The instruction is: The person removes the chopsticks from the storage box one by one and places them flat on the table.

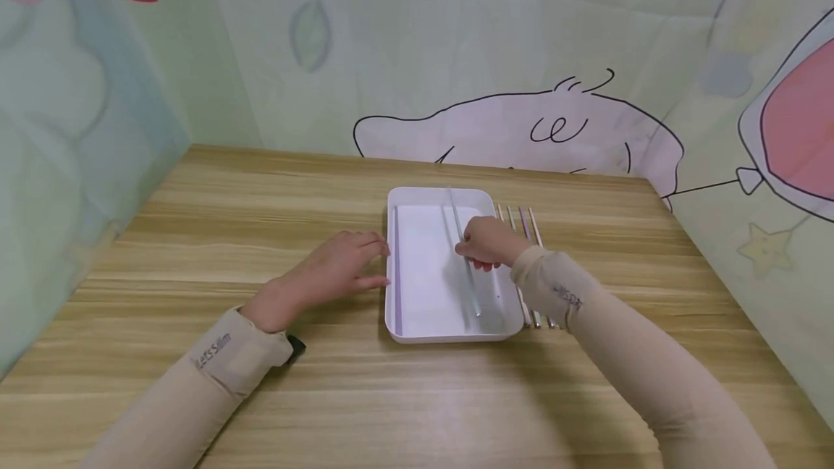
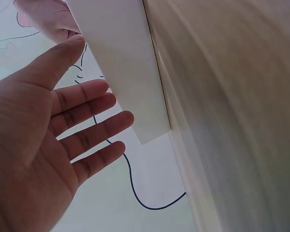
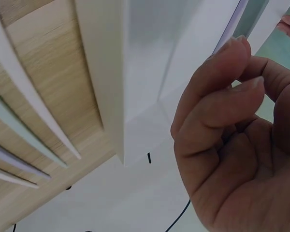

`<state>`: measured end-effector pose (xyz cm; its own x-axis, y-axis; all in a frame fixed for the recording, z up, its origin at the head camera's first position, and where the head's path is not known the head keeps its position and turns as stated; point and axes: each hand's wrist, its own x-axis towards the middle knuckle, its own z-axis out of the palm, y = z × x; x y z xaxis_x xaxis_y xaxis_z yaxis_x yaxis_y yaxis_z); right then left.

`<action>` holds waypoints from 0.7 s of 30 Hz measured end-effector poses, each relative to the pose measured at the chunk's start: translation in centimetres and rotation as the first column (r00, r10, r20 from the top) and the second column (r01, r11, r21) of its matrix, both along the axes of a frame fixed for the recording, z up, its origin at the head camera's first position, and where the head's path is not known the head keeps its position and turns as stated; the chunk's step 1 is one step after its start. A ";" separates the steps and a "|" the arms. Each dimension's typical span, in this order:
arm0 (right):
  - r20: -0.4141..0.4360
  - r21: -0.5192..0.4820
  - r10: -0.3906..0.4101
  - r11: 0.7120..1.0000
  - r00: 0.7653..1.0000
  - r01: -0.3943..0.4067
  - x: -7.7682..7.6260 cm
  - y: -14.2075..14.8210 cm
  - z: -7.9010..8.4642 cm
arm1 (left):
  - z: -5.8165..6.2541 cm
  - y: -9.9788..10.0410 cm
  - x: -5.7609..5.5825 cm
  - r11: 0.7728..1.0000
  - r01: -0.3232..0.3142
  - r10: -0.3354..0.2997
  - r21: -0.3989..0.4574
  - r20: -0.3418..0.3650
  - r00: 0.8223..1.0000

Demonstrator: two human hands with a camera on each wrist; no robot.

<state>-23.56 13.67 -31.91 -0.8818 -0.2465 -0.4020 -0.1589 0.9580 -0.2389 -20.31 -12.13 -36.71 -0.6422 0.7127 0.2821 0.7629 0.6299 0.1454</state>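
My right hand (image 1: pixel 490 241) pinches a pale green chopstick (image 1: pixel 472 288) between thumb and fingers above the white tray (image 1: pixel 423 337). The chopstick slants lengthwise over the tray, its near end toward me. A purple chopstick (image 1: pixel 398 273) lies along the tray's left inner wall. At the tray's left side, my left hand (image 1: pixel 342 266) has its fingertips at the outer wall, with the fingers nearly straight and spread. The left wrist view shows the left hand (image 2: pixel 63 116) palm-on beside the tray wall (image 2: pixel 121 67). Curled fingers of the right hand (image 3: pixel 232 135) appear in the right wrist view.
Several pastel chopsticks (image 3: pixel 26 116) lie side by side on the wooden table (image 1: pixel 274 187), just right of the tray. My right forearm (image 1: pixel 625 339) crosses over their near ends. A printed cloth backdrop (image 1: pixel 260 42) rises behind and beside the table.
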 end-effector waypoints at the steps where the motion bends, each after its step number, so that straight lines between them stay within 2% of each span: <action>1: 0.001 0.000 -0.002 1.000 1.000 0.002 0.0 0.2 0.1 | 0.0 0.0 0.0 1.000 0.000 0.000 0.000 -0.001 1.000; 12: 0.009 -0.019 -0.008 1.000 1.000 0.008 0.3 2.1 0.6 | 0.0 -0.1 -0.1 1.000 0.005 -0.005 0.001 -0.005 1.000; 21: 0.008 -0.014 0.024 1.000 1.000 -0.024 0.4 3.8 0.6 | 0.0 0.0 0.1 1.000 -0.004 0.004 0.002 0.016 1.000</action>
